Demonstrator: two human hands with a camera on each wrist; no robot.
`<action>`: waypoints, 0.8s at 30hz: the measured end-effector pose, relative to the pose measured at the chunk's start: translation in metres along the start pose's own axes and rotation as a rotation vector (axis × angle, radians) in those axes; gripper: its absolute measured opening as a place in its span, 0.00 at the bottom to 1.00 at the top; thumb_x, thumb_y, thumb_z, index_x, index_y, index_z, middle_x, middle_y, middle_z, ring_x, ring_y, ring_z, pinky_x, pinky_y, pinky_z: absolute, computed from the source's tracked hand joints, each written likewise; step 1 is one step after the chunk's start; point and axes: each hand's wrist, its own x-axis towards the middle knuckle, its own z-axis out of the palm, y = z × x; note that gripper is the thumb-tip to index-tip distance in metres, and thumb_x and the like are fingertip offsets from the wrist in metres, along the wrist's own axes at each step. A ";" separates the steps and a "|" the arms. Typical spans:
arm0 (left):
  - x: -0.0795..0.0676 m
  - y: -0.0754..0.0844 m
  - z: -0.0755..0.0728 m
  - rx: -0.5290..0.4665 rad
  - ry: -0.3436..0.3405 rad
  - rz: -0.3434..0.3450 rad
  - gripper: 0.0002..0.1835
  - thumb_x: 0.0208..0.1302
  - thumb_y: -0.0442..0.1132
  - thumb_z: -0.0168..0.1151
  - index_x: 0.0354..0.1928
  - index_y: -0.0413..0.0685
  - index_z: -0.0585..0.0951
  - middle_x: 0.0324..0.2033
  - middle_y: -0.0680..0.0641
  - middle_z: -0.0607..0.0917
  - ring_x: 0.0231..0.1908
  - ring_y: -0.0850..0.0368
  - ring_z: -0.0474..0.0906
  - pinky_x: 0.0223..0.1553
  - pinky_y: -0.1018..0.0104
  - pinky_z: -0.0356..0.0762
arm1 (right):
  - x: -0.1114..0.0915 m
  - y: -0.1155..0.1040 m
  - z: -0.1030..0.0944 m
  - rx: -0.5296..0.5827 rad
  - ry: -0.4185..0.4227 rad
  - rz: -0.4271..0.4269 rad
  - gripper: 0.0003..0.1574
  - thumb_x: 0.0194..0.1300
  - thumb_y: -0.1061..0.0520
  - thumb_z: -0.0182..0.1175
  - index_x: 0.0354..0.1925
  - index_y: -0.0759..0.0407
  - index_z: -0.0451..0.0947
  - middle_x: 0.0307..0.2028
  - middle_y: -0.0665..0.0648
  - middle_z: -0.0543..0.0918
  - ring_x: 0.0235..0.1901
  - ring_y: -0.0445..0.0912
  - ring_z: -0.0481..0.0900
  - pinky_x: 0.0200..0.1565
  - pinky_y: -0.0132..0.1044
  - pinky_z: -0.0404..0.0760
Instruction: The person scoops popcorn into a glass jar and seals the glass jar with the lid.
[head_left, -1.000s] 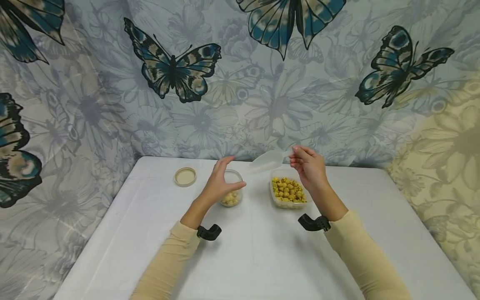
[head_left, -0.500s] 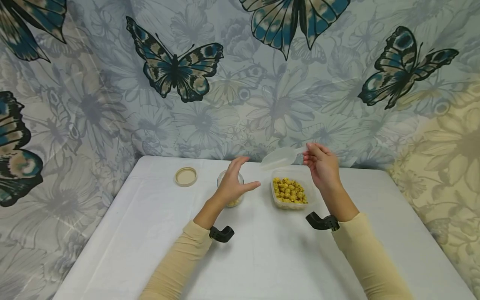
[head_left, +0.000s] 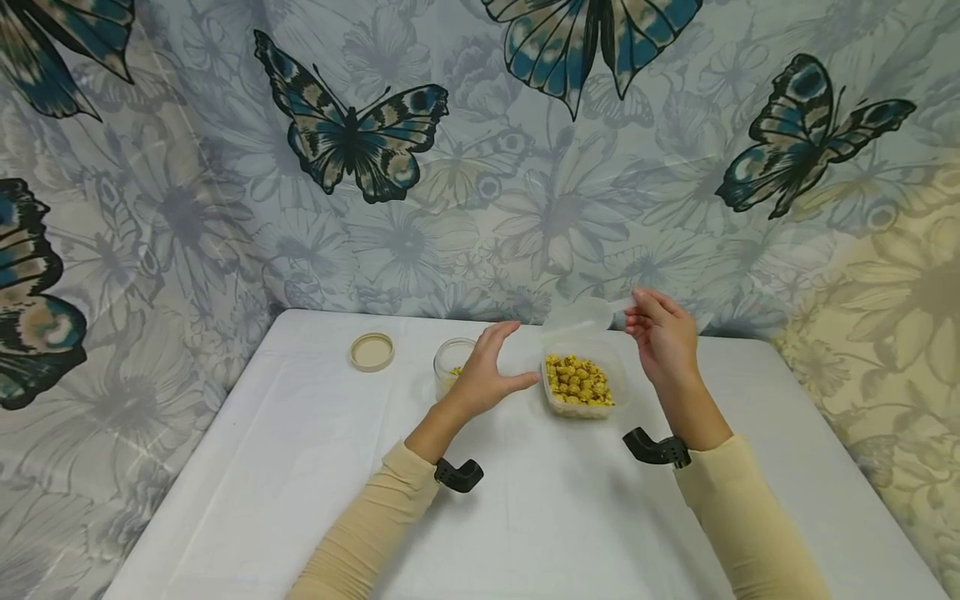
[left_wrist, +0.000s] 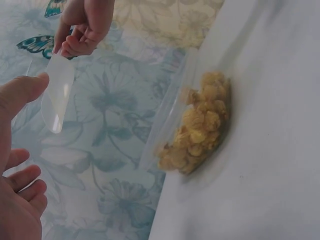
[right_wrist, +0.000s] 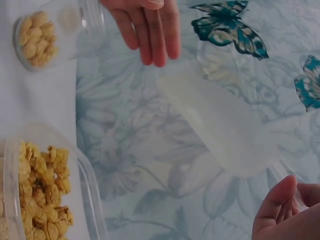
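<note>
My right hand [head_left: 663,342] pinches the handle of a translucent white scoop [right_wrist: 220,125], held in the air above the back of a clear plastic tub [head_left: 555,408]. Yellow popcorn [head_left: 576,382] lies in that tub. In the right wrist view the scoop's bowl looks empty. My left hand [head_left: 483,379] hovers between the tub and a clear jar [head_left: 447,354], fingers and thumb spread apart and holding nothing. It partly hides the jar in the head view. Some popcorn [right_wrist: 37,40] sits at the jar's bottom in the right wrist view.
A round beige lid [head_left: 371,352] lies on the white-covered table [head_left: 300,467], left of the jar. Behind the table's far edge hangs a butterfly-patterned cloth [head_left: 405,250]. Each wrist wears a black camera mount [head_left: 459,476].
Both hands have shifted to the right, the scoop travelling with the right hand from between the containers to over the tub's far side. The left hand has moved off the jar's front, uncovering its rim.
</note>
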 end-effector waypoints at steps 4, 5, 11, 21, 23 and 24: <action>-0.002 0.001 0.005 -0.008 -0.027 -0.008 0.44 0.58 0.48 0.70 0.73 0.48 0.61 0.71 0.43 0.61 0.72 0.45 0.58 0.69 0.44 0.63 | 0.000 0.000 -0.004 -0.009 0.043 -0.005 0.02 0.64 0.63 0.64 0.36 0.62 0.80 0.20 0.54 0.82 0.17 0.42 0.78 0.21 0.27 0.79; -0.002 0.001 0.007 -0.008 -0.032 -0.005 0.43 0.59 0.48 0.70 0.73 0.48 0.60 0.71 0.44 0.60 0.72 0.46 0.58 0.69 0.44 0.63 | 0.000 0.000 -0.004 -0.017 0.055 -0.008 0.02 0.64 0.63 0.64 0.35 0.62 0.81 0.19 0.54 0.82 0.17 0.42 0.78 0.21 0.27 0.79; -0.001 0.000 0.019 0.002 -0.044 -0.006 0.43 0.58 0.48 0.71 0.73 0.48 0.61 0.72 0.45 0.61 0.72 0.47 0.58 0.69 0.46 0.64 | -0.001 0.000 -0.011 -0.058 0.084 -0.021 0.03 0.63 0.63 0.64 0.37 0.62 0.82 0.19 0.54 0.83 0.16 0.42 0.78 0.20 0.27 0.80; 0.001 0.001 0.038 0.022 -0.101 -0.056 0.44 0.60 0.50 0.69 0.73 0.47 0.60 0.72 0.45 0.61 0.73 0.48 0.57 0.70 0.48 0.64 | 0.002 0.004 -0.023 -0.115 0.137 -0.051 0.02 0.63 0.65 0.64 0.33 0.63 0.83 0.18 0.53 0.83 0.16 0.42 0.78 0.19 0.27 0.79; 0.001 -0.001 0.040 0.037 -0.104 -0.064 0.44 0.60 0.51 0.69 0.73 0.47 0.60 0.72 0.45 0.61 0.73 0.48 0.57 0.70 0.49 0.63 | 0.003 0.005 -0.025 -0.128 0.150 -0.052 0.02 0.63 0.65 0.64 0.33 0.63 0.83 0.18 0.54 0.82 0.16 0.42 0.78 0.19 0.27 0.79; 0.002 -0.002 0.042 0.040 -0.106 -0.072 0.44 0.60 0.51 0.69 0.73 0.48 0.60 0.72 0.45 0.61 0.73 0.48 0.57 0.70 0.49 0.63 | 0.003 0.006 -0.026 -0.135 0.156 -0.054 0.02 0.62 0.64 0.64 0.33 0.63 0.83 0.18 0.54 0.82 0.16 0.42 0.78 0.19 0.27 0.79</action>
